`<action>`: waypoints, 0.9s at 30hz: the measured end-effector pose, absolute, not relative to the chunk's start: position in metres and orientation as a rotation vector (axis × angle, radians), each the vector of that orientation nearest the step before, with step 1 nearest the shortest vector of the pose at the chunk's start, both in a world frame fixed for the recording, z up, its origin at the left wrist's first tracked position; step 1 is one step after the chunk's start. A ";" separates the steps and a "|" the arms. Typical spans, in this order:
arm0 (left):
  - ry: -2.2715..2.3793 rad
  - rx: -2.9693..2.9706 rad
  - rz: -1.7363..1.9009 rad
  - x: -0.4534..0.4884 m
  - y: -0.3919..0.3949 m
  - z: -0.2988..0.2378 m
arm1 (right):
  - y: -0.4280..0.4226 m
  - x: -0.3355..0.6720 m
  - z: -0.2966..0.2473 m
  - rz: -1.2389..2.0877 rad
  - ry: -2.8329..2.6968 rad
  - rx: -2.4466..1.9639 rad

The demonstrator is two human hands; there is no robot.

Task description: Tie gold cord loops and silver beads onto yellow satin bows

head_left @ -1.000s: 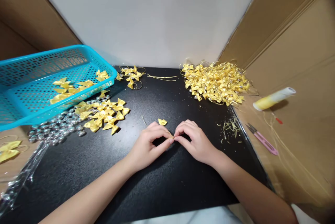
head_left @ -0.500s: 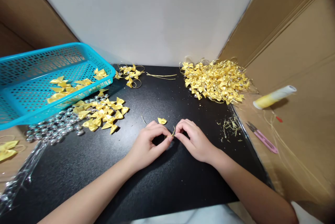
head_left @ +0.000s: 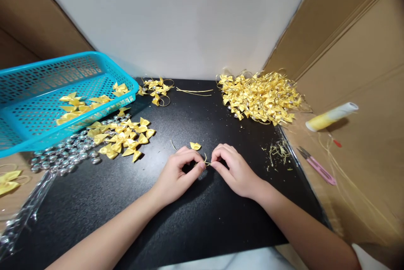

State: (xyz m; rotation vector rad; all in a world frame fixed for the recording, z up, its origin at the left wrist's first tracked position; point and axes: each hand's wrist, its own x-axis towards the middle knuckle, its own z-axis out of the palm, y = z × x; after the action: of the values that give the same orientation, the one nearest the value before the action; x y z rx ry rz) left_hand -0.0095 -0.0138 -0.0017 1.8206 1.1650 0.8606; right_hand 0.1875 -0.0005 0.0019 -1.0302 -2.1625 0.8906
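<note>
Thin gold-coloured cord (head_left: 208, 164), a short strand with a loose end curling upward, spans the fingertips on the near side of the single yellow satin bow (head_left: 195, 146), slightly to its right. The left hand (head_left: 181, 171) and right hand (head_left: 232, 169) each pinch it between thumb and fingers. Compared with half a second earlier, the fingertips stand farther apart, exposing more cord.

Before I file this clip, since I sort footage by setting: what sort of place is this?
Probably a small craft workstation, at home or in a workshop, I can't tell which: a heap of cord-looped yellow bows, many silvery beads and pink-handled thread snips suggest it.
</note>
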 end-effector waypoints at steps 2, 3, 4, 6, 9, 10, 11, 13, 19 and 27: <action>1.170 1.804 0.860 -0.010 -0.013 -0.002 | -0.001 0.187 0.003 0.880 -2.192 -1.020; 1.174 1.794 0.862 -0.010 -0.013 -0.002 | -0.002 0.187 0.003 0.873 -2.208 -1.011; 1.178 1.784 0.867 -0.010 -0.013 -0.002 | -0.002 0.187 0.003 0.866 -2.223 -1.002; 1.183 1.768 0.877 -0.009 -0.013 -0.001 | -0.004 0.187 0.004 0.844 -2.240 -0.992; 1.168 1.751 0.875 -0.008 -0.013 0.000 | -0.005 0.186 0.004 0.801 -2.238 -1.005; 1.160 1.742 0.875 -0.008 -0.013 0.000 | -0.006 0.185 0.004 0.791 -2.233 -1.012; 1.151 1.729 0.877 -0.008 -0.013 0.001 | -0.006 0.185 0.004 0.786 -2.227 -1.020; 1.131 1.692 0.884 -0.008 -0.013 0.001 | -0.007 0.185 0.004 0.784 -2.210 -1.035; 1.120 1.619 0.899 -0.009 -0.011 0.001 | -0.006 0.185 0.005 0.808 -2.188 -1.035; 1.141 1.551 0.962 -0.008 -0.011 0.001 | -0.008 0.182 0.004 0.839 -2.286 -1.070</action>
State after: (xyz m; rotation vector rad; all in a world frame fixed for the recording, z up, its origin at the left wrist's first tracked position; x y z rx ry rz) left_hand -0.0078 -0.0112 0.0010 1.5515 1.1410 0.9623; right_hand 0.1820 -0.0077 0.0042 -1.0695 -2.2858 0.8395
